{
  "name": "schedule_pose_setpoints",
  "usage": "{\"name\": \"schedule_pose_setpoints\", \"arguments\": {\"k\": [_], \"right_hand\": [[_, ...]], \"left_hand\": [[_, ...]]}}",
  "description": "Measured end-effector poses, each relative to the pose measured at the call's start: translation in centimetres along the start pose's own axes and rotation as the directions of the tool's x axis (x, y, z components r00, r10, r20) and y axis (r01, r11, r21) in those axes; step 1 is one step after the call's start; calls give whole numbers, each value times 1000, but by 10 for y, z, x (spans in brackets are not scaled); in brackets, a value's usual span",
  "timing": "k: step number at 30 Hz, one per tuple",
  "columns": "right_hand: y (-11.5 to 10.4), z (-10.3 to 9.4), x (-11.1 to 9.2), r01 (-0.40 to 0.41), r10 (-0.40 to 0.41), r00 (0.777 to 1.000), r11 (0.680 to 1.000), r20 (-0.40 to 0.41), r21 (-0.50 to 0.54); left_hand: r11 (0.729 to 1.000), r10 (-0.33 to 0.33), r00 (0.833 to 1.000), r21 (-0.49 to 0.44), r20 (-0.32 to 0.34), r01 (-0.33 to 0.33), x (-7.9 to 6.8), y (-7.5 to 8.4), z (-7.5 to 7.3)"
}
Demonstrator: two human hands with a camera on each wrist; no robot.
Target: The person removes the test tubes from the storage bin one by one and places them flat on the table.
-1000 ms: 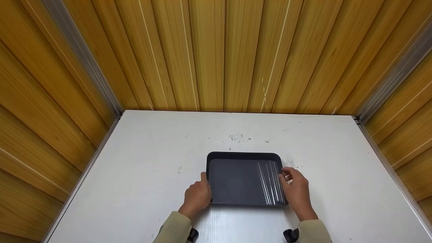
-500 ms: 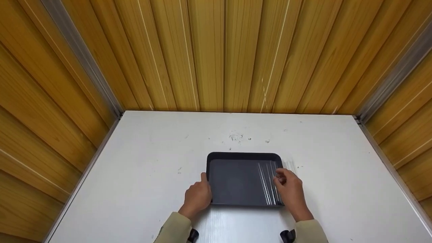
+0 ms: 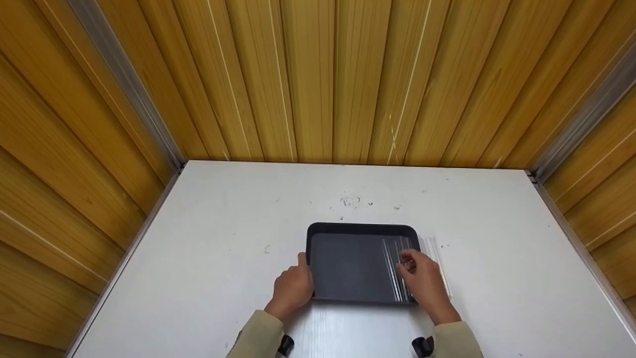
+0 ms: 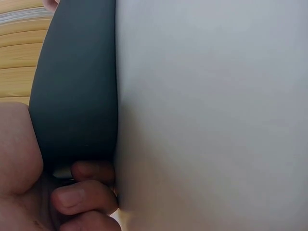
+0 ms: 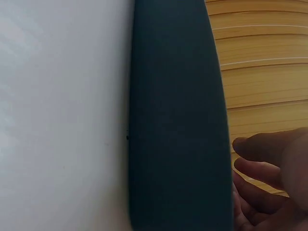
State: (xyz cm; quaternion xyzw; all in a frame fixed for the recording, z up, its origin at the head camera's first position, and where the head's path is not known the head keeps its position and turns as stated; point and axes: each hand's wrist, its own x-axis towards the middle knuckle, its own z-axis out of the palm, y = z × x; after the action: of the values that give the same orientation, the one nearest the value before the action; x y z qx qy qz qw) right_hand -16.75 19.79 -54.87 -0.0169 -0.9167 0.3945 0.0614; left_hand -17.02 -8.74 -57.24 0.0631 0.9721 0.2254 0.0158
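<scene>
On the white table (image 3: 238,233) we saw a shallow, dark grey tray (image 3: 348,268) with rounded corners; slim, clear, glossy rods (image 3: 391,271) lay side by side in its right part. The left hand (image 3: 294,287) gripped the tray's left wall with curled fingers. Over the right side, the right hand (image 3: 426,283) bent thumb and forefinger towards each other, but we could not tell whether those 2 pinched anything. Rods lay beneath and just left of them; other clear rods (image 3: 428,244) lay beside the tray's right wall.

on the tabletop (image 3: 223,223), the tray (image 3: 348,268) holds rods (image 3: 391,271) along its right side.
</scene>
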Motion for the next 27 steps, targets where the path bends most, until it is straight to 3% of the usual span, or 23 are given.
{"name": "schedule_pose_setpoints", "arguments": {"k": [16, 27], "right_hand": [[-1, 11, -5, 22, -22, 1000, 1000, 2, 5], [-3, 16, -6, 27, -25, 998, 999, 55, -41]], "left_hand": [[1000, 16, 999, 7, -40, -16, -1, -2, 4], [1000, -4, 1000, 16, -11, 4, 1, 0, 2]]}}
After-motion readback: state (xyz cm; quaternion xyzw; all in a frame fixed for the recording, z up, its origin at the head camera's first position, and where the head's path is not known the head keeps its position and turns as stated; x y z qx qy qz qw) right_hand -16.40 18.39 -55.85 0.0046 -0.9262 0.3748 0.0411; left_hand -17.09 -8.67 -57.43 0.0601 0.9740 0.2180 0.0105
